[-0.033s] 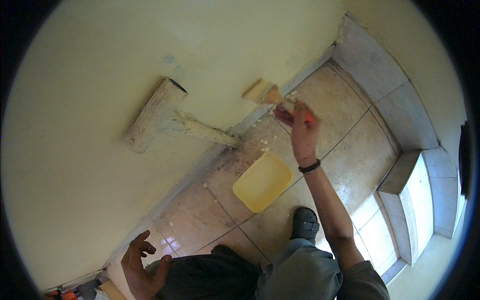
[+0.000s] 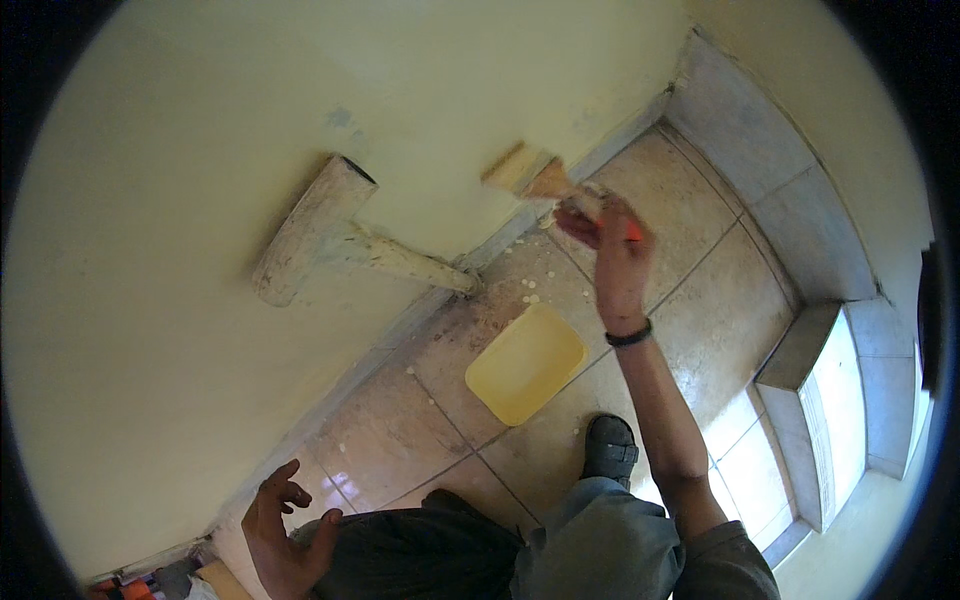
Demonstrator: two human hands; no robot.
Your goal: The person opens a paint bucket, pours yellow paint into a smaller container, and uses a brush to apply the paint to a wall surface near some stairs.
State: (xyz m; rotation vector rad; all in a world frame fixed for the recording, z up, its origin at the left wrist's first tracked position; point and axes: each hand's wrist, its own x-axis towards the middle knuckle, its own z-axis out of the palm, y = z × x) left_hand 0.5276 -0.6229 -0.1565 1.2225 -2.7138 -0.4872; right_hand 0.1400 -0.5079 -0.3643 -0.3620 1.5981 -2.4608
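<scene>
My right hand (image 2: 618, 262) grips a paintbrush by its handle, which shows red at my fingers. The pale bristle head (image 2: 515, 170) is raised against the pale yellow wall (image 2: 200, 250), just above the baseboard, slightly blurred. Left of the brush is a paint-spattered, T-shaped white fitting (image 2: 310, 230), a cylinder on an arm reaching down to the baseboard. Below my right hand lies a shallow yellow tray (image 2: 522, 365) on the tiled floor. My left hand (image 2: 292, 530), empty with fingers loosely bent and apart, hangs by my dark-trousered leg at the lower left.
A tiled ledge or step (image 2: 830, 410) runs along the right side beside tiled skirting (image 2: 750, 130). My sandalled foot (image 2: 608, 445) stands below the tray. Pale flakes or drops speckle the floor (image 2: 420, 450). Assorted colourful items (image 2: 140, 585) lie at the lower left corner.
My right hand has shifted slightly to the right, and the bristle head sits a little higher on the wall. My left hand has not visibly moved.
</scene>
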